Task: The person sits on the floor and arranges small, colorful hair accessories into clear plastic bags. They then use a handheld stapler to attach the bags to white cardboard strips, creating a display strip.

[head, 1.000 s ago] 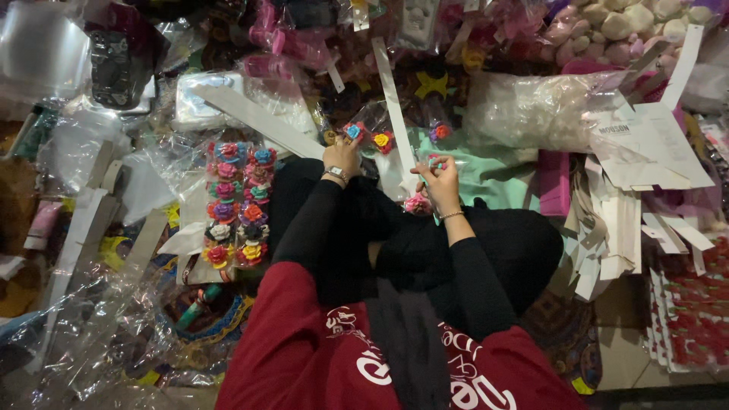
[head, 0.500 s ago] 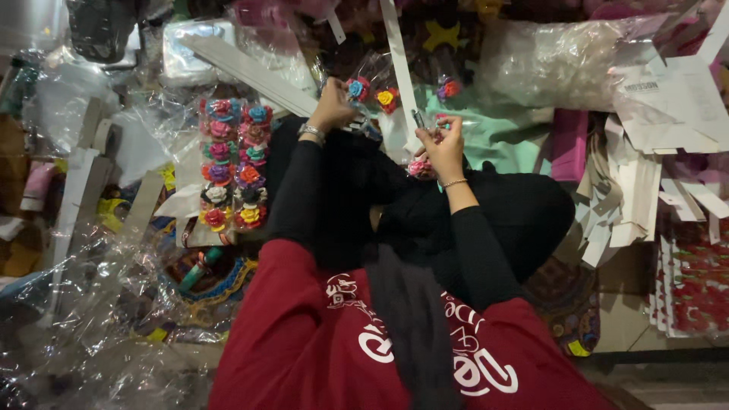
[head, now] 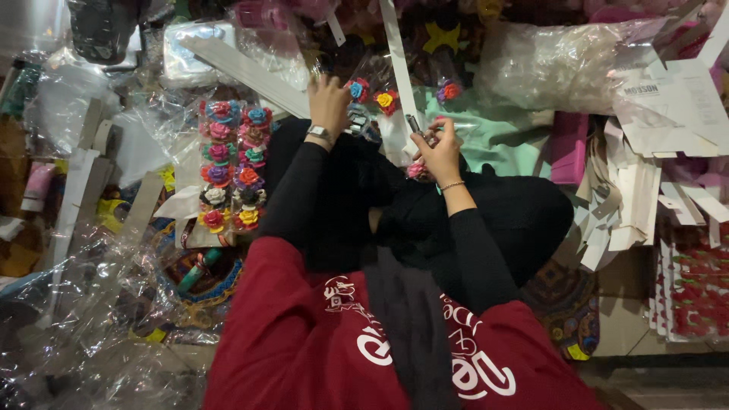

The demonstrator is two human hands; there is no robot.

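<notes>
- Left hand (head: 329, 96): raised ahead of the body, a wristwatch (head: 319, 134) worn on the wrist; fingers are curled together on the crinkled clear wrapping just beside the blue flower clip (head: 355, 89). Exactly what is pinched cannot be told.
- Right hand (head: 438, 150): held near the left, a thin bracelet (head: 453, 184) on the wrist; fingers are closed around a small metal hair clip (head: 414, 124) that sticks up from the fingertips.
- Pink flower piece (head: 416, 170): seen at the heel of the right hand, resting against the black lap cloth (head: 524, 220).
- Loose flower clips: the blue one, a yellow-and-red one (head: 386, 99) and a purple-and-red one (head: 448, 91), lined up in clear film just beyond both hands.
- White card strip (head: 399, 68): long and narrow, running away from the hands between the yellow and the purple flower.
- Display card of flower clips (head: 231, 163): two columns of mixed-colour flowers, laid to the left of the left arm.
- Mint-green sheet (head: 501, 140): spread just to the right of the right hand.
- Clear bag of pale pieces (head: 554, 68): placed beyond the green sheet.
- Stack of white card strips (head: 623, 205): heaped at the right, well apart from the hands.
- Crumpled clear film (head: 83, 326): piled at the lower left.
</notes>
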